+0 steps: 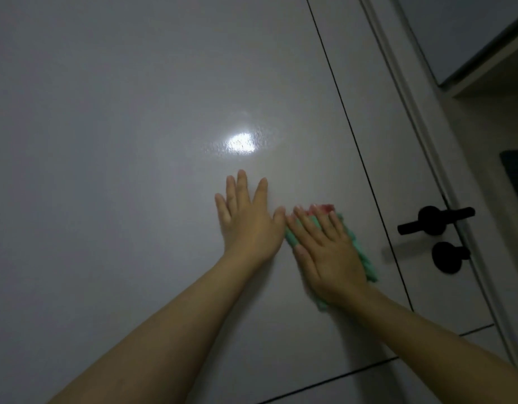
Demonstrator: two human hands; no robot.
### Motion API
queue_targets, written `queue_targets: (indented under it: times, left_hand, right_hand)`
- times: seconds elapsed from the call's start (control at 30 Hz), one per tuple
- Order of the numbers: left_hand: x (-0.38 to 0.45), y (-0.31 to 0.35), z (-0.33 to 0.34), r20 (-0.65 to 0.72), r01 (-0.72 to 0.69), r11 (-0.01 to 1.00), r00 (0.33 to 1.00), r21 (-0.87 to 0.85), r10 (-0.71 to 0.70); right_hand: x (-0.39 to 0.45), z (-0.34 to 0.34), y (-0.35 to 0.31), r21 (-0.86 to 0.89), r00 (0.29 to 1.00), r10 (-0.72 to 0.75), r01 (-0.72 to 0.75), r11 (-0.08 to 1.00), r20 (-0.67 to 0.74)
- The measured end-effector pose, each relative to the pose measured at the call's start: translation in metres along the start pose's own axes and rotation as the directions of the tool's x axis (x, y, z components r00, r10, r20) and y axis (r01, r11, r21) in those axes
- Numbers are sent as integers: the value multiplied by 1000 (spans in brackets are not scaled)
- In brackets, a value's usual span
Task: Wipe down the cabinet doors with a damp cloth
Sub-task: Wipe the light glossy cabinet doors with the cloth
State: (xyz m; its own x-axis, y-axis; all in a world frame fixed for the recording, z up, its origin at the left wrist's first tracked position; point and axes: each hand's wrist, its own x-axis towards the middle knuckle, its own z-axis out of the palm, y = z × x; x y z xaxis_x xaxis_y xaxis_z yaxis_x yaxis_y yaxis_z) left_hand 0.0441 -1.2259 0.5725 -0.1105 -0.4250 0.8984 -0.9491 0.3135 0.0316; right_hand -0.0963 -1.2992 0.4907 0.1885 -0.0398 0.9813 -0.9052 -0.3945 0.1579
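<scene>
Green cloth: a fluffy green cloth (365, 259) with a red patch at its top edge lies flat against the grey cabinet door (135, 141), near that door's right edge.
Right hand: the right hand (329, 252) lies on the cloth with fingers straight and spread, pressing it onto the panel.
Left hand: the left hand (249, 217) is flat on the bare door just beside the right hand, fingers wide, holding nothing.
Door surface: a bright glare spot (241, 143) above the hands shows a mottled sheen, probably damp film.
Surroundings: a dark seam (354, 141) separates this door from a narrower panel; further right, a black lever handle (435, 220) and a black round knob (448, 257) sit on a room door.
Step in hand: wiping the lower right part of 1 door.
Doing it well: keep the whole palm on the cloth, use overlapping strokes up to the seam, and let the left hand steady the panel without smearing wiped areas.
</scene>
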Motion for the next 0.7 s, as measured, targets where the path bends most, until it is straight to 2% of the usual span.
queue_targets:
  times: [0.13, 0.2, 0.3, 0.37, 0.47, 0.53, 0.63, 0.7]
  left_hand:
    - [-1, -6, 13, -32, -15, 991, 999, 134, 19]
    - [-2, -4, 16, -38, -8, 982, 999, 190, 15]
    - [0, 4, 20, -52, 33, 971, 998, 236, -21]
    - [2, 9, 24, -51, 52, 968, 998, 245, -40]
    - [5, 14, 30, -43, 77, 961, 997, 266, -68]
    - [5, 18, 33, -42, 99, 958, 995, 269, -91]
    - [6, 20, 36, -48, 114, 954, 993, 276, -105]
    - [7, 20, 36, -45, 116, 954, 993, 275, -108]
  right_hand:
    - [50, -9, 47, -5, 954, 297, -297, 955, -31]
    - [55, -12, 55, 10, 922, 382, -382, 924, -62]
    - [22, -7, 36, 26, 924, 376, -375, 927, -69]
    - [-17, -2, 20, 9, 961, 274, -274, 962, -45]
    - [-27, -6, 44, -24, 992, 123, -123, 992, -9]
    - [-4, -11, 71, -38, 978, 207, -207, 977, -22]
    - [34, -18, 108, -9, 899, 435, -436, 900, -57]
    - [41, -19, 111, -3, 869, 489, -491, 871, -72]
